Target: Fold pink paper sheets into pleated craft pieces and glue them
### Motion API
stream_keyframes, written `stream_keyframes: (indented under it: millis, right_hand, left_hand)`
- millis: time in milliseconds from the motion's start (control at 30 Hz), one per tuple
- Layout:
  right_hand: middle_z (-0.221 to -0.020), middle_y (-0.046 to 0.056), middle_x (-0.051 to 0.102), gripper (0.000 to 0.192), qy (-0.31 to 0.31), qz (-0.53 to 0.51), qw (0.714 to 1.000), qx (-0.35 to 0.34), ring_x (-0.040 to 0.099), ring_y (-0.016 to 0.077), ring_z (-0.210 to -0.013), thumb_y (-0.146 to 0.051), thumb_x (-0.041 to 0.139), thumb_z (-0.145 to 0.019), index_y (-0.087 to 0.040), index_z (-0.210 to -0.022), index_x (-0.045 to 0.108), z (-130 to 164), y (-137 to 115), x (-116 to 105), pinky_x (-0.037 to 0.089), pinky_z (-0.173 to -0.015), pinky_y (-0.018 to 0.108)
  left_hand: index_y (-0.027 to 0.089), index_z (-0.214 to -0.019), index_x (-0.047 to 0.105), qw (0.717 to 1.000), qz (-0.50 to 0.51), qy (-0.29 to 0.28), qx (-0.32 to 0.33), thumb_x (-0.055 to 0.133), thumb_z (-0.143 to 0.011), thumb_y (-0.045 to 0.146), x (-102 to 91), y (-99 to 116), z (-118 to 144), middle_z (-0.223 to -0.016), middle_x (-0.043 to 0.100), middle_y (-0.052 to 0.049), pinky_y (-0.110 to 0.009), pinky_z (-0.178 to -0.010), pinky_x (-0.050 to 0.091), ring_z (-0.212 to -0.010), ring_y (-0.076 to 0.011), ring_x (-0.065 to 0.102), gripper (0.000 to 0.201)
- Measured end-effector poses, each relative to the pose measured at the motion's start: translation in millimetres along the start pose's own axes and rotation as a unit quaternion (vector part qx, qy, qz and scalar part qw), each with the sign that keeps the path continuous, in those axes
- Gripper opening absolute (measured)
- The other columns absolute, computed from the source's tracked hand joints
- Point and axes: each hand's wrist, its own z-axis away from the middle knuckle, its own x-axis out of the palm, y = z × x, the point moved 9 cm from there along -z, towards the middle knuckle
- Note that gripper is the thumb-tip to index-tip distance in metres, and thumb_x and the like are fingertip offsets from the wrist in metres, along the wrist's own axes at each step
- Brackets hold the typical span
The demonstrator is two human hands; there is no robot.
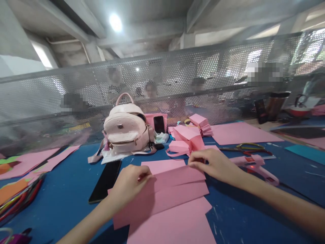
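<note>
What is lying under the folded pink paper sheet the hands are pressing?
Under the folded pink paper sheet lies another flat pink sheet on the blue table; anything between them is covered.

pink paper sheet point(175, 189) | folded, flat on blue table | pinched at top edge

Pink paper sheet point(175, 189) under both hands, plain, no print. Table point(254, 217) deep blue with pale scuffs. Backpack point(125, 130) at 11 o'clock pale pink, gold hardware. Phone point(106, 181) at 9 o'clock black. Folded paper boxes point(188, 137) at 12 pink. Glue gun point(256, 166) at 2 o'clock pink. Scissors point(247, 147) yellow-green handles. Mesh screen point(177, 78) grey, dotted perforations. Scrap point(11, 188) at far 9 orange.
</note>
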Motion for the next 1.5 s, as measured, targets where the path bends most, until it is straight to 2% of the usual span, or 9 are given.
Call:
stream_keyframes:
  millis: [167,333,467,533,600,733,1100,1267,1500]
  right_hand:
    - [-0.072,-0.003,0.068,0.017,0.024,0.006,0.999,0.029,0.059,0.0146,-0.065,-0.032,0.055,-0.090,-0.024,-0.079,0.065,-4,11,-20,0.038,-0.061,0.026]
    - [-0.070,-0.003,0.064,0.018,0.088,0.025,0.995,0.023,0.055,0.0146,-0.062,-0.033,0.052,-0.091,-0.023,-0.079,0.061,-1,18,-42,0.036,-0.058,0.027]
    - [-0.090,0.001,0.067,0.017,0.136,0.016,0.990,-0.039,0.060,0.0182,-0.082,-0.033,0.048,-0.095,-0.023,-0.091,0.061,7,-2,-45,0.042,-0.072,0.029]
    - [-0.105,0.004,0.067,0.017,0.132,0.049,0.984,-0.109,0.058,0.0220,-0.099,-0.031,0.049,-0.095,-0.023,-0.104,0.060,13,-26,-39,0.041,-0.085,0.035]
    - [-0.108,0.005,0.066,0.018,0.084,0.081,0.981,-0.158,0.056,0.0238,-0.102,-0.029,0.051,-0.095,-0.024,-0.109,0.060,17,-46,-23,0.038,-0.089,0.038]
    - [-0.086,0.002,0.065,0.015,-0.025,0.084,0.978,-0.189,0.056,0.0204,-0.084,-0.025,0.050,-0.096,-0.022,-0.089,0.062,25,-63,10,0.036,-0.082,0.037]
    - [-0.081,-0.001,0.069,0.008,-0.108,-0.023,0.989,-0.096,0.058,0.0164,-0.078,-0.018,0.061,-0.089,-0.020,-0.082,0.064,32,-63,58,0.036,-0.071,0.028]
    - [-0.076,-0.001,0.067,0.014,-0.093,-0.045,0.992,-0.070,0.056,0.0162,-0.074,-0.020,0.059,-0.090,-0.020,-0.076,0.062,26,-52,46,0.035,-0.067,0.027]
    - [-0.076,-0.002,0.064,0.016,-0.054,-0.161,0.986,-0.003,0.056,0.0145,-0.074,-0.022,0.057,-0.091,-0.019,-0.075,0.058,11,-14,32,0.039,-0.069,0.025]
  left_hand:
    - [0.019,-0.070,0.066,0.999,0.025,0.025,-0.003,0.053,-0.089,0.029,-13.2,-10,-1,-0.066,0.064,0.000,-0.024,-0.058,0.033,-0.065,-0.0166,0.056,0.025]
    - [0.018,-0.067,0.063,0.999,0.042,0.033,-0.012,0.052,-0.088,0.030,-21.6,-23,-4,-0.063,0.060,0.000,-0.024,-0.056,0.031,-0.062,-0.0154,0.052,0.027]
    - [0.017,-0.060,0.057,0.991,0.132,0.001,-0.025,0.054,-0.086,0.032,-8.6,-16,-4,-0.058,0.053,0.002,-0.023,-0.055,0.030,-0.059,-0.0129,0.046,0.030]
    - [0.016,-0.060,0.057,0.978,0.200,-0.041,-0.044,0.055,-0.085,0.034,8.4,-8,-1,-0.057,0.053,0.002,-0.023,-0.055,0.032,-0.058,-0.0121,0.045,0.032]
    - [0.015,-0.061,0.059,0.969,0.229,-0.068,-0.059,0.056,-0.084,0.036,23.8,1,3,-0.057,0.053,0.002,-0.023,-0.055,0.032,-0.058,-0.0122,0.046,0.031]
    - [0.015,-0.063,0.062,0.970,0.221,-0.079,-0.070,0.059,-0.082,0.034,42.2,11,10,-0.058,0.057,0.002,-0.023,-0.056,0.032,-0.058,-0.0122,0.047,0.027]
    - [0.017,-0.071,0.069,0.969,0.228,-0.083,-0.042,0.057,-0.083,0.026,73.3,22,22,-0.064,0.064,0.001,-0.022,-0.056,0.033,-0.059,-0.0122,0.049,0.020]
    - [0.016,-0.064,0.063,0.974,0.211,-0.075,-0.029,0.057,-0.085,0.028,57.5,22,17,-0.057,0.055,0.003,-0.023,-0.056,0.033,-0.057,-0.0117,0.045,0.024]
    - [0.016,-0.063,0.055,0.984,0.171,-0.053,-0.013,0.054,-0.087,0.030,6.5,-7,0,-0.059,0.048,0.004,-0.023,-0.056,0.032,-0.059,-0.0114,0.042,0.029]
